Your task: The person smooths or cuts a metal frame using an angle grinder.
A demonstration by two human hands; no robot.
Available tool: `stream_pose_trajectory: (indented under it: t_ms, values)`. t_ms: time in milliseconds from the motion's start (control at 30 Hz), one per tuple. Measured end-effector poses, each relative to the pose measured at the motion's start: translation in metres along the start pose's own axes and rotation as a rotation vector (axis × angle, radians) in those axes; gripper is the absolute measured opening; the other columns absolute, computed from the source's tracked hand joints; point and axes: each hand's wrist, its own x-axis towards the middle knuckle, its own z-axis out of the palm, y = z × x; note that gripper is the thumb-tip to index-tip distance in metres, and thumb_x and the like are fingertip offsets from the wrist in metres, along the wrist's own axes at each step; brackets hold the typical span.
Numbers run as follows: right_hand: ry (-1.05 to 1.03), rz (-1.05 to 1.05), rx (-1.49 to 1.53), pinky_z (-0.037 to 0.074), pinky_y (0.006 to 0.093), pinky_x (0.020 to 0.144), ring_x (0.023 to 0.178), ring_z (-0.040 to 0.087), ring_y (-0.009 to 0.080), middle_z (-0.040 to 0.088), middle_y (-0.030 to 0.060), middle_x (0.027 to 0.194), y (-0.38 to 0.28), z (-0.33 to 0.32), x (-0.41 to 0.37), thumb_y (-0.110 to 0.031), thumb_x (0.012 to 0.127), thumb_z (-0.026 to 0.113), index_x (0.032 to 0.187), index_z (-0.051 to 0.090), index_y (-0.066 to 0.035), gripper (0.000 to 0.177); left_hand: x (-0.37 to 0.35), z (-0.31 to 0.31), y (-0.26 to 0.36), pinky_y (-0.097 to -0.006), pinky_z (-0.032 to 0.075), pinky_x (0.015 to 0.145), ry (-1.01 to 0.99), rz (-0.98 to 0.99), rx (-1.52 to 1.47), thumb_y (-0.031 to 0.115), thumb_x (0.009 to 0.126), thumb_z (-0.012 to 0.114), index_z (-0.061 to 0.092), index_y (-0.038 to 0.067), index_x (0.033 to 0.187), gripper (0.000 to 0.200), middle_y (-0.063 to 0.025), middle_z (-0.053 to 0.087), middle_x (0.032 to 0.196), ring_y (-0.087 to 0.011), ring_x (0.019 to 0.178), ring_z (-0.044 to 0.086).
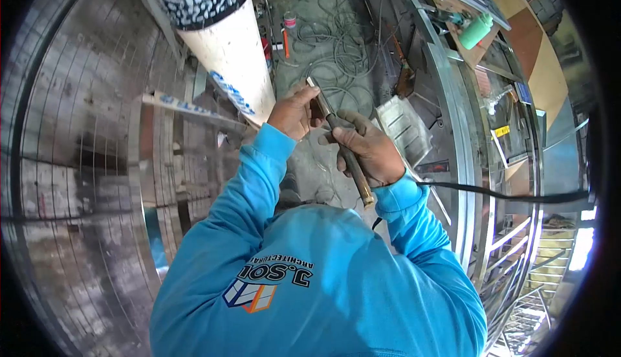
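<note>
A grey floor is spreading out to the right of the white pipe, and a long metal frame is running along the far side of it, well apart from the pipe. The pipe itself is showing a black band at its top and blue writing lower down. A blue shirt with a printed logo is filling the space below the pipe. Loops of cable are lying right of the pipe, and a pale tray is resting farther right than its lower end. A green bottle is lying well right of the pipe. Just beside the pipe's lower end, the left hand is pinching a rod near its upper tip, thumb and fingers closed on it. Farther from the pipe, the right hand is gripping the rod's middle, thumb on top, fingers curling around. The rod is slanting down and away from the pipe.
</note>
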Motion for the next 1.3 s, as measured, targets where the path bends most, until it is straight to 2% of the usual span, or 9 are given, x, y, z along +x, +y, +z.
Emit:
stream_pose_trajectory:
  t_ms: [533, 700, 800, 833, 867, 967, 1100, 1200, 1300]
  values:
    - [0.149, -0.123, 0.112, 0.051, 0.0256, 0.053, 0.059, 0.063, 0.0176, 0.067, 0.0148, 0.100, -0.063, -0.086, 0.149, -0.013, 0.095, 0.062, 0.144, 0.030, 0.003, 0.061, 0.224, 0.018, 0.065, -0.0298, 0.050, 0.055, -0.234, -0.168, 0.154, 0.027, 0.097, 0.056, 0.058, 0.012, 0.108, 0.018, -0.0045, 0.066, 0.083, -0.0176, 0.067, 0.064]
    - [0.280, -0.239, -0.141, 0.047, 0.0236, 0.057, 0.065, 0.057, 0.0095, 0.062, 0.0038, 0.097, -0.089, -0.165, 0.202, -0.011, 0.093, 0.064, 0.139, 0.041, 0.003, 0.053, 0.342, 0.057, 0.067, -0.0336, 0.055, 0.064, -0.176, -0.242, 0.204, 0.027, 0.091, 0.060, 0.062, 0.008, 0.098, 0.020, -0.0089, 0.068, 0.080, -0.0215, 0.068, 0.066]
    - [0.314, -0.411, -0.167, 0.045, 0.0230, 0.057, 0.065, 0.054, 0.0077, 0.061, 0.0016, 0.094, -0.092, -0.210, 0.232, -0.008, 0.094, 0.061, 0.139, 0.043, 0.002, 0.049, 0.420, 0.081, 0.067, -0.0302, 0.051, 0.049, -0.034, -0.209, 0.231, 0.031, 0.093, 0.056, 0.062, 0.006, 0.085, 0.027, -0.0093, 0.066, 0.074, -0.0189, 0.059, 0.063]
    - [0.269, -0.141, -0.058, 0.046, 0.0232, 0.058, 0.066, 0.055, 0.0075, 0.062, 0.0028, 0.097, -0.131, -0.212, 0.213, -0.006, 0.094, 0.057, 0.138, 0.043, 0.001, 0.047, 0.448, 0.082, 0.067, -0.0307, 0.051, 0.047, -0.043, -0.163, 0.239, 0.031, 0.093, 0.058, 0.063, 0.007, 0.080, 0.028, -0.0090, 0.066, 0.073, -0.0187, 0.060, 0.063]
    - [0.274, -0.146, -0.033, 0.046, 0.0233, 0.058, 0.068, 0.055, 0.0075, 0.063, 0.0028, 0.094, -0.140, -0.224, 0.212, -0.008, 0.093, 0.058, 0.137, 0.043, 0.002, 0.047, 0.479, 0.082, 0.068, -0.0313, 0.050, 0.045, 0.070, -0.182, 0.200, 0.029, 0.093, 0.059, 0.062, 0.009, 0.083, 0.023, -0.0078, 0.066, 0.074, -0.0189, 0.059, 0.063]
    - [0.258, -0.104, -0.035, 0.047, 0.0233, 0.059, 0.072, 0.056, 0.0079, 0.065, 0.0050, 0.093, -0.152, -0.253, 0.196, -0.009, 0.092, 0.058, 0.136, 0.041, 0.003, 0.049, 0.553, 0.079, 0.081, -0.0347, 0.051, 0.054, 0.032, -0.152, 0.194, 0.031, 0.093, 0.060, 0.064, 0.010, 0.095, 0.022, -0.0085, 0.067, 0.085, -0.0198, 0.070, 0.063]
    - [0.458, -0.093, 0.073, 0.046, 0.0231, 0.060, 0.072, 0.056, 0.0084, 0.068, 0.0086, 0.098, -0.142, -0.291, 0.174, -0.008, 0.089, 0.059, 0.136, 0.043, 0.002, 0.050, 0.602, 0.108, 0.085, -0.0334, 0.049, 0.052, 0.041, -0.119, 0.201, 0.029, 0.093, 0.059, 0.062, 0.010, 0.091, 0.019, -0.0086, 0.068, 0.090, -0.0198, 0.069, 0.063]
    - [0.800, -0.190, -0.145, 0.048, 0.0259, 0.059, 0.073, 0.058, 0.0096, 0.069, 0.0087, 0.096, -0.118, -0.335, 0.166, -0.008, 0.088, 0.060, 0.131, 0.048, 0.001, 0.046, 0.622, 0.139, 0.080, -0.0345, 0.052, 0.057, -0.064, -0.176, 0.255, 0.028, 0.093, 0.058, 0.062, 0.009, 0.095, 0.019, -0.0097, 0.069, 0.092, -0.0218, 0.072, 0.065]
    - [1.238, 0.006, -0.205, 0.051, 0.0310, 0.064, 0.071, 0.061, 0.0135, 0.069, 0.0117, 0.089, -0.157, -0.366, 0.164, -0.009, 0.085, 0.064, 0.123, 0.056, -0.002, 0.040, 0.654, 0.159, 0.061, -0.0368, 0.057, 0.063, -0.169, -0.288, 0.265, 0.027, 0.093, 0.058, 0.062, 0.010, 0.103, 0.020, -0.0105, 0.069, 0.093, -0.0230, 0.077, 0.067]
